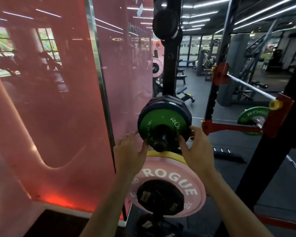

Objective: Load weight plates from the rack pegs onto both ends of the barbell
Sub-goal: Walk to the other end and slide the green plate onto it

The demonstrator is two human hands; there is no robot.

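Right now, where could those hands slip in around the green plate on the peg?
Free: pink wall side, left of the green plate, where the left hand is. Crowded: black plates directly behind it, yellow plate and pink plate just below. The right hand already fills the lower right edge.

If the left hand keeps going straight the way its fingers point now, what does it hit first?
Most likely the lower left rim of the round green Rogue weight plate on the rack peg. The left hand has its fingertips already at that edge, with black plates stacked behind. Depth is hard to judge.
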